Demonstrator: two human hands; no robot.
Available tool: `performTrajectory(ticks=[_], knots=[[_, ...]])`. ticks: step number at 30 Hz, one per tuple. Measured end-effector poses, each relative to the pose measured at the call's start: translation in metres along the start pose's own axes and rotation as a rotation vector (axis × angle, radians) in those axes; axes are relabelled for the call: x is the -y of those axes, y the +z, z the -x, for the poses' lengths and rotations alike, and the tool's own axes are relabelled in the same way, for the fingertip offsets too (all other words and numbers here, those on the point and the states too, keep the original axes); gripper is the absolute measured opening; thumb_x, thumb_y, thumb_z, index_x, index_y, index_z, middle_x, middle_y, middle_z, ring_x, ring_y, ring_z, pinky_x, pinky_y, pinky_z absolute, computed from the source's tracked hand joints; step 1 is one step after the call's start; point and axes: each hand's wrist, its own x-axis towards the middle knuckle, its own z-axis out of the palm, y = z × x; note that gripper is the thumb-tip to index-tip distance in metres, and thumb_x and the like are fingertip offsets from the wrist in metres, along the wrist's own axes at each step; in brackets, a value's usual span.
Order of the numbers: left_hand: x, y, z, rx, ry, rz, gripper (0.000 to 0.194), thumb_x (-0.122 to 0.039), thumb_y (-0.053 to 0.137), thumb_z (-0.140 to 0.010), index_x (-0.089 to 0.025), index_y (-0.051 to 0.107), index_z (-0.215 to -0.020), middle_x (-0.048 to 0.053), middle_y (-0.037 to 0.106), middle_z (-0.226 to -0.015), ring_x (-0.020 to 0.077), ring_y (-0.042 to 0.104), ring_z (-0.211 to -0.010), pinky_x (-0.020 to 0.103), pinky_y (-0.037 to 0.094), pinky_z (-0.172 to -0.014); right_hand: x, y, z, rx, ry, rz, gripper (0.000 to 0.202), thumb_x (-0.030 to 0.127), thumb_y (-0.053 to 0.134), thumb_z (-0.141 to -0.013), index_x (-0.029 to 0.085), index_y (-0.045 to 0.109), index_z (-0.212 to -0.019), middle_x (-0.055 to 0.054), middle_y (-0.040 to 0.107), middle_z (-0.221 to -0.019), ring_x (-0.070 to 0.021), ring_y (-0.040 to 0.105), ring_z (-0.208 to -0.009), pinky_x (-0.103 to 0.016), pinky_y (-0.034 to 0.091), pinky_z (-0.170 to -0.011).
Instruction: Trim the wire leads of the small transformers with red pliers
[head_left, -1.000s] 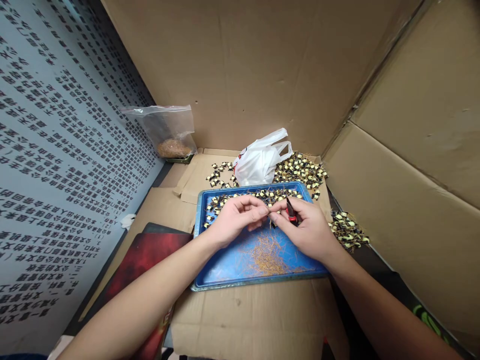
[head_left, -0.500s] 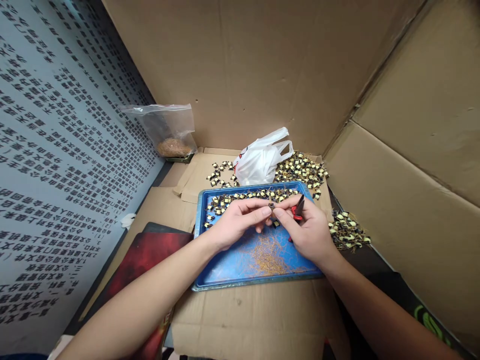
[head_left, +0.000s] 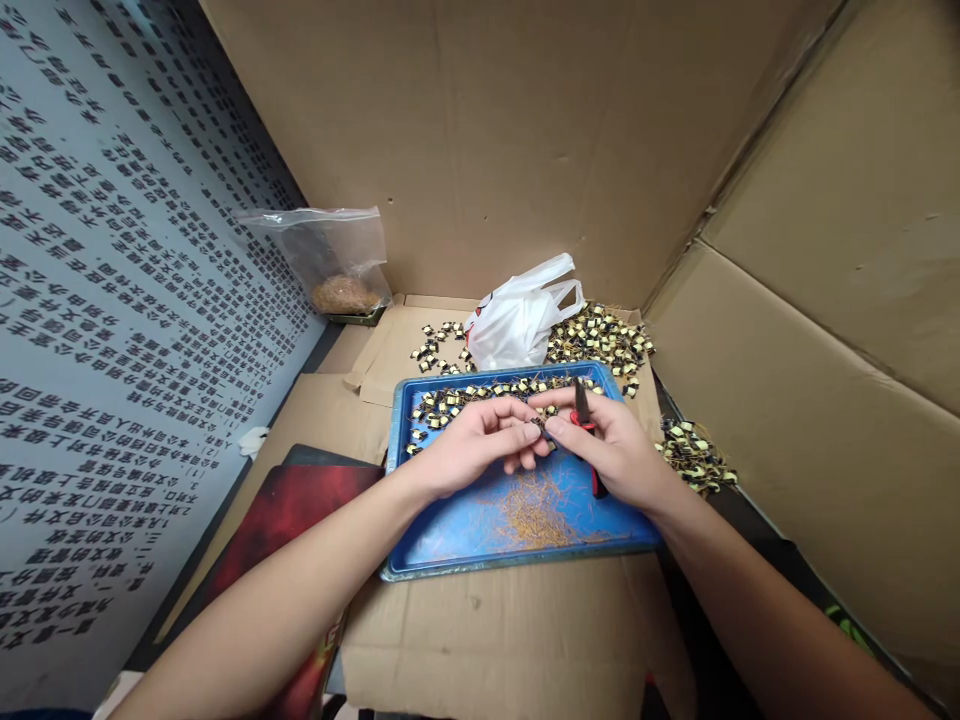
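Over the blue tray (head_left: 448, 525), my left hand (head_left: 476, 445) is closed, its thumb and fingertips pinching a small dark coil component (head_left: 541, 428). My right hand (head_left: 622, 455) has its thumb and index fingertips at the same component, while red-handled cutters (head_left: 583, 422) are held in its palm and fingers, dark blades pointing away from me. The component is mostly covered by fingertips. Below the hands, a heap of copper-coloured wire clippings (head_left: 536, 512) lies on the tray floor. Yellow-and-black coil components (head_left: 450, 398) line the tray's far side.
Behind the tray sits a white plastic bag (head_left: 514, 325) beside a pile of similar components (head_left: 607, 340). Another pile (head_left: 694, 458) lies right of the tray. A clear zip bag (head_left: 345, 270) with copper-coloured material stands back left. Cardboard walls (head_left: 480, 130) enclose the back and right.
The cutters have turned in my right hand: the blades now stand more upright and the red handles show below. The component between my fingertips has dropped slightly and turned.
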Motion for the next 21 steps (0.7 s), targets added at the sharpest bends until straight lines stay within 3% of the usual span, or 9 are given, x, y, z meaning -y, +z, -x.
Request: performTrajectory(ticks=[5, 11, 17, 21], knots=[[-0.003, 0.000, 0.002, 0.069, -0.051, -0.061, 0.031, -0.042, 0.077, -0.093, -0.013, 0.068, -0.097, 0.007, 0.076, -0.088, 0.0097, 0.065, -0.067, 0.022, 0.047, -0.059, -0.001, -0.008, -0.004, 0.073, 0.068, -0.035, 0.025, 0.042, 0.075, -0.092, 0.018, 0.072, -0.088, -0.003, 0.073, -0.081, -0.0166, 0.067, -0.074, -0.029, 0.053, -0.071], [-0.003, -0.002, 0.002, 0.069, -0.059, -0.093, 0.033, -0.045, 0.076, -0.093, -0.013, 0.065, -0.093, 0.006, 0.074, -0.085, 0.0090, 0.062, -0.065, 0.022, 0.042, -0.058, 0.003, -0.011, -0.004, 0.134, 0.098, -0.058, 0.023, 0.041, 0.075, -0.092, 0.018, 0.072, -0.097, -0.002, 0.073, -0.085, -0.0154, 0.065, -0.075, -0.029, 0.051, -0.071], [-0.005, -0.004, 0.002, 0.063, -0.048, -0.088, 0.034, -0.045, 0.076, -0.094, -0.013, 0.064, -0.098, 0.005, 0.072, -0.084, 0.0094, 0.061, -0.067, 0.022, 0.041, -0.060, 0.004, -0.015, -0.003, 0.147, 0.094, 0.025, 0.023, 0.040, 0.074, -0.092, 0.018, 0.069, -0.086, 0.000, 0.068, -0.080, -0.0144, 0.058, -0.072, -0.029, 0.047, -0.070], [-0.006, -0.004, 0.003, 0.158, -0.036, -0.105, 0.034, -0.047, 0.068, -0.099, -0.013, 0.065, -0.097, 0.006, 0.072, -0.090, 0.0101, 0.061, -0.069, 0.023, 0.041, -0.061, 0.004, -0.011, -0.001, 0.199, 0.098, -0.034, 0.024, 0.042, 0.069, -0.096, 0.019, 0.066, -0.090, -0.002, 0.069, -0.083, -0.0166, 0.062, -0.077, -0.031, 0.048, -0.074]])
